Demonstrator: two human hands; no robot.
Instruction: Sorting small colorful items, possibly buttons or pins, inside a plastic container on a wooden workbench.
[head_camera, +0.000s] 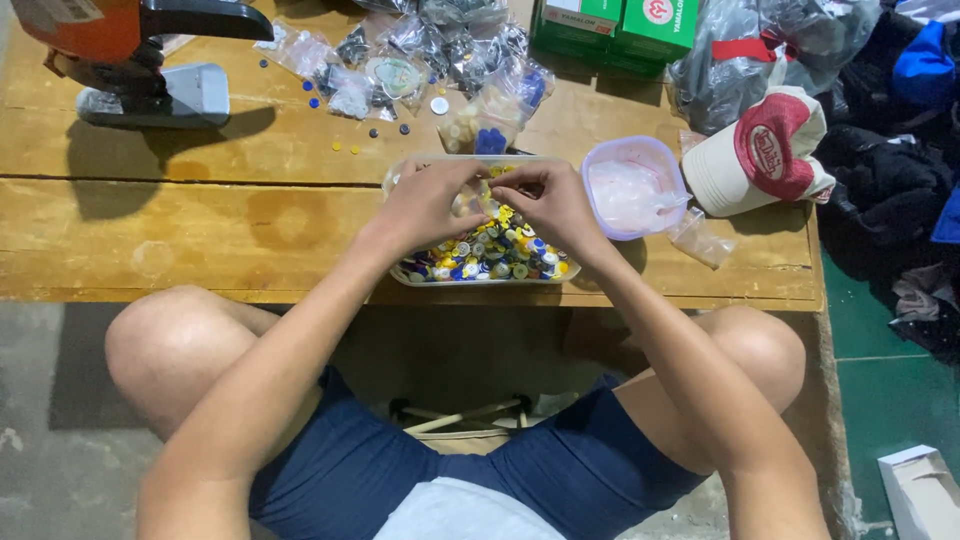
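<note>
The fingers of the left hand (432, 200) and the right hand (545, 200) curl in toward each other until their tips nearly meet, pinched narrow over something too small to make out (most likely one of the buttons, though I cannot tell). Both hands hover just above the far half of a clear plastic tray (404, 272), which sits on the near edge of the wooden worktop (200, 230), right in front of the seated person. The tray is heaped with small buttons (490, 255) in yellow, blue, white and green.

Just right of the tray, almost touching the right hand, stands a round tub with a lilac rim (634, 186), holding something pale and crumpled. Right of that lies a cream cap with a red front panel (765, 150), and a small clear bag (700, 240) lies near it at the worktop's edge.

Farther off, beyond the tray, a pile of clear bags of buttons (450, 50) spreads across the worktop, with loose ones scattered beside it. Two green boxes (620, 25) stand at the far edge. At far left sits an orange and grey press machine (130, 60). Dark clothing (890, 150) is heaped at the right.
</note>
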